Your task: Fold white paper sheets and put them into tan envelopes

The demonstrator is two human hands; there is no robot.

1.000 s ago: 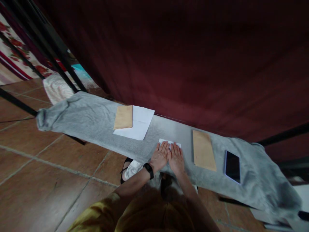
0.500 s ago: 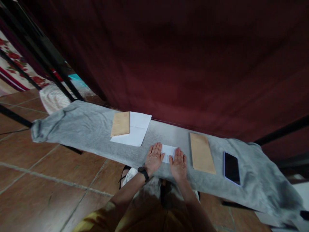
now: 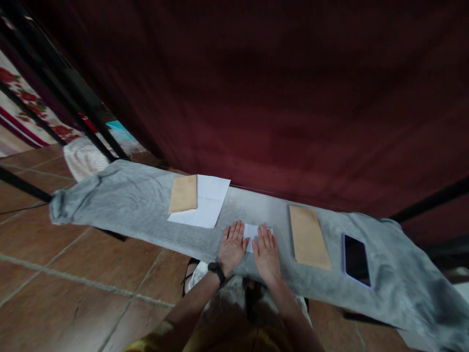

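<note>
Head view: the small white paper (image 3: 249, 231) lies flat on the grey cloth (image 3: 120, 200), near its front edge and about midway along the bench. The left hand (image 3: 232, 247) is spread palm down over its left edge, fingers extended, clenched around nothing. The right hand (image 3: 266, 252) lies likewise, open and flat, its fingers over the right part. Together they hide both sides of the paper, and a strip shows between them.

The cloth covers a long, narrow bench, fairly smooth in the middle, rippled toward the left and bunched in folds at the right end. Left of the hands, a large white sheet (image 3: 213, 203) lies near the back edge, its left part covered by a small tan envelope (image 3: 183, 193). Right of the hands lies a longer tan envelope (image 3: 309, 237), well apart from the sheet, and beyond it a phone (image 3: 356, 259) with a dark screen and a purple edge.

A dark red curtain (image 3: 256, 122) hangs right behind the bench and blocks the view past it. Black bars (image 3: 88, 129) slant across the left side, partly in front of a floral fabric (image 3: 27, 100) and a striped cloth (image 3: 83, 157). Below, brown tiles (image 3: 54, 303) with pale joints form the floor. A black watch (image 3: 217, 272) circles the left wrist.
</note>
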